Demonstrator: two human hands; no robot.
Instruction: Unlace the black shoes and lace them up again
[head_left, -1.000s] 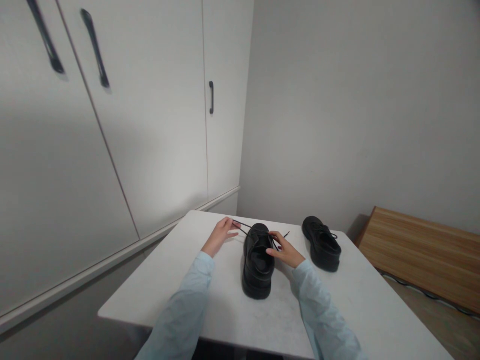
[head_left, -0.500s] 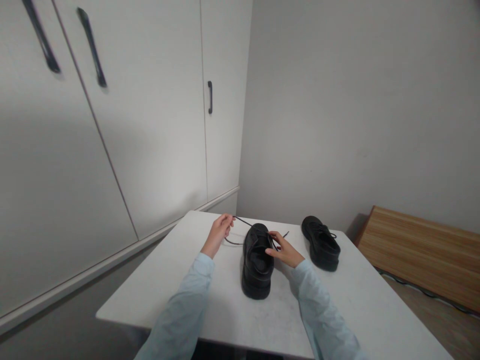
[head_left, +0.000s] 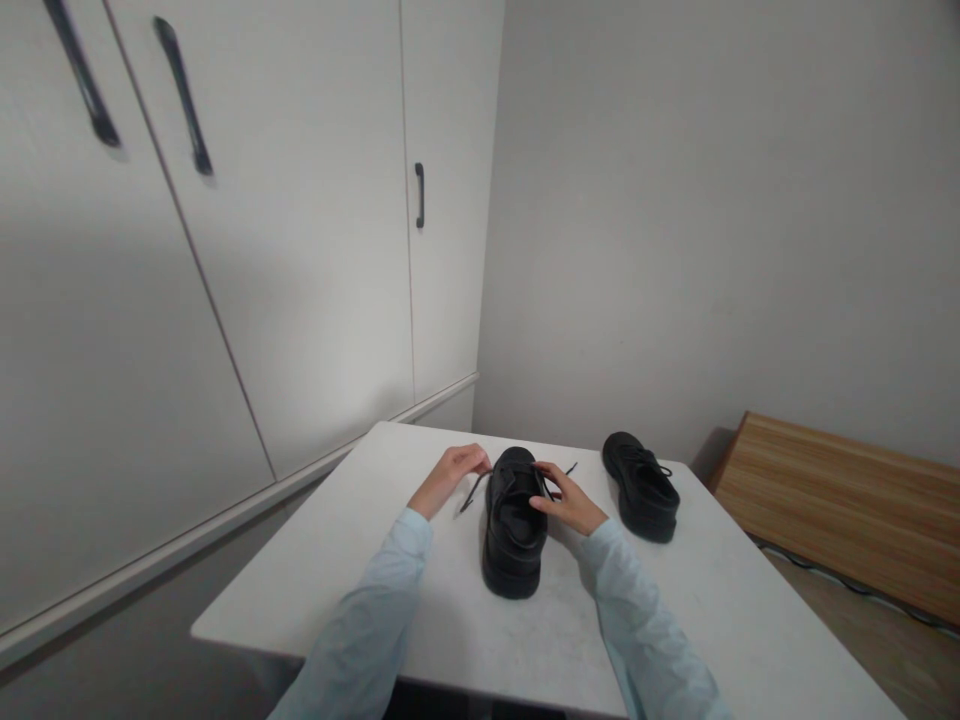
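Black lace (head_left: 471, 489) slackens as our left hand (head_left: 452, 474) swings it back to the shoe (head_left: 515, 520); both hands pinch lace, right hand (head_left: 568, 499) at the tongue.

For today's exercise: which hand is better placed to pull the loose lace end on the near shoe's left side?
Probably the left hand: it pinches the lace beside the near shoe; the right hand rests on the shoe's other side.
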